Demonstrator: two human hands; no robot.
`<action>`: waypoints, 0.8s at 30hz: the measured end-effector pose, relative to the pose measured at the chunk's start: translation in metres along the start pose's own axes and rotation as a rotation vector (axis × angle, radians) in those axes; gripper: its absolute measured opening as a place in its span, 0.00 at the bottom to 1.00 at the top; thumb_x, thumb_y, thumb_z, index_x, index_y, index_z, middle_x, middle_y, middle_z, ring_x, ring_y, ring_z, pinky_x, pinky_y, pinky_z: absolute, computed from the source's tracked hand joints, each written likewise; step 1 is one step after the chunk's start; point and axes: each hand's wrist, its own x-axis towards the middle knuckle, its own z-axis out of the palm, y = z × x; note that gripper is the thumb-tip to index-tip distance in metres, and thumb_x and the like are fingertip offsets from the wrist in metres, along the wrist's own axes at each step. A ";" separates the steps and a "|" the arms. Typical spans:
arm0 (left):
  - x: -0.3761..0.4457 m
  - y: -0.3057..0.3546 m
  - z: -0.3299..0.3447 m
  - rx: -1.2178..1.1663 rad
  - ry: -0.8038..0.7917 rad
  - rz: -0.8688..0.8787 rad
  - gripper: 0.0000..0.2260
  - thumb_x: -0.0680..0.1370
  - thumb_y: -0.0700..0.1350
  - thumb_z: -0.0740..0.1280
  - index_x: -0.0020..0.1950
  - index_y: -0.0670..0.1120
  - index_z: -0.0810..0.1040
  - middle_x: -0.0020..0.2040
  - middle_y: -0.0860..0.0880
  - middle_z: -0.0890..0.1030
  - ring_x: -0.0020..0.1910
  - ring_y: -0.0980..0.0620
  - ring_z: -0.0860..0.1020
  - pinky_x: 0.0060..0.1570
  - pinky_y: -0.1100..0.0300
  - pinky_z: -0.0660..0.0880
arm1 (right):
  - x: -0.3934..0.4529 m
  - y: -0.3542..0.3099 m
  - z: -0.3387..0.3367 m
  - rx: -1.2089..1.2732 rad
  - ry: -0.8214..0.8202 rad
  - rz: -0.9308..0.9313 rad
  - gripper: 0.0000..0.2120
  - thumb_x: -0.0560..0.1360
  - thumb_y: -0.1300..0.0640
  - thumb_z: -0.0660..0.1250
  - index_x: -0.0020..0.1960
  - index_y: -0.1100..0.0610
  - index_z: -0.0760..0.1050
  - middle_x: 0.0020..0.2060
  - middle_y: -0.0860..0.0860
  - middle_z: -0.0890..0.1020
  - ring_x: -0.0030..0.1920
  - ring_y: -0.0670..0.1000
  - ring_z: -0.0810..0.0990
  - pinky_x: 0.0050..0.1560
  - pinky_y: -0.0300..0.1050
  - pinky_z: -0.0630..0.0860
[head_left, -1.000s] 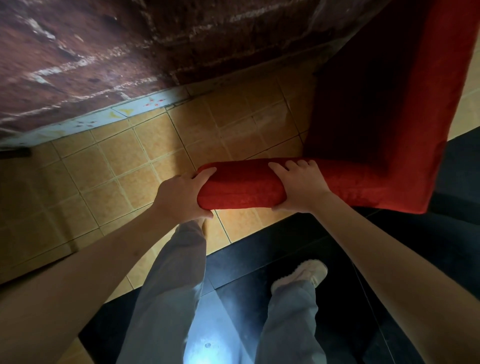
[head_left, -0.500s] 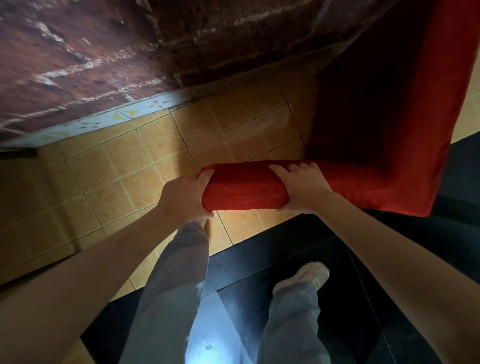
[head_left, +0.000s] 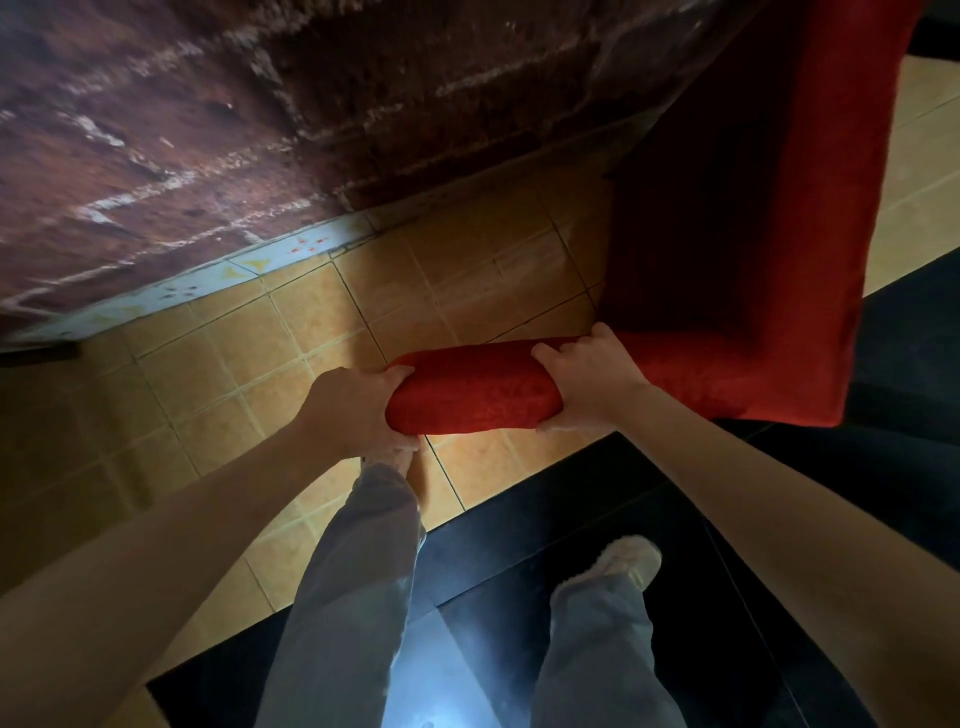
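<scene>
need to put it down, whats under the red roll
Tan floor tiles show below the red roll, black floor nearer. The left hand and right hand grip it; the roll itself hides the spot underneath.

I see open tiled floor (head_left: 234, 364) left of and beyond my left hand (head_left: 353, 410), free to pass. The brick wall (head_left: 260, 130) closes it off ahead. The red upholstered piece (head_left: 779, 208) blocks everything past my right hand (head_left: 587, 379), and my legs (head_left: 363, 571) crowd underneath.

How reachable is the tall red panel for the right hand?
Probably yes: the right hand grips the red padded roll beside the tall red panel, nothing between, but must let go first.
</scene>
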 end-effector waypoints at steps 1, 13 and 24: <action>0.001 -0.001 -0.002 -0.004 0.015 0.012 0.41 0.61 0.68 0.74 0.70 0.52 0.71 0.49 0.49 0.84 0.47 0.44 0.83 0.47 0.54 0.77 | 0.001 0.001 -0.002 -0.003 0.001 -0.002 0.40 0.62 0.25 0.65 0.63 0.51 0.67 0.44 0.48 0.81 0.45 0.52 0.80 0.55 0.50 0.66; 0.010 0.002 -0.053 0.008 0.046 0.056 0.31 0.64 0.64 0.74 0.62 0.51 0.76 0.45 0.48 0.84 0.44 0.44 0.82 0.43 0.57 0.74 | -0.003 0.023 -0.048 0.088 0.037 -0.003 0.41 0.61 0.25 0.67 0.65 0.49 0.68 0.48 0.47 0.81 0.48 0.52 0.80 0.57 0.49 0.69; 0.004 0.029 -0.089 0.136 0.021 0.054 0.29 0.64 0.64 0.72 0.63 0.55 0.76 0.47 0.51 0.83 0.47 0.47 0.81 0.44 0.59 0.73 | -0.031 0.044 -0.067 0.130 0.119 0.005 0.36 0.60 0.26 0.69 0.56 0.51 0.73 0.37 0.43 0.73 0.41 0.50 0.79 0.48 0.46 0.71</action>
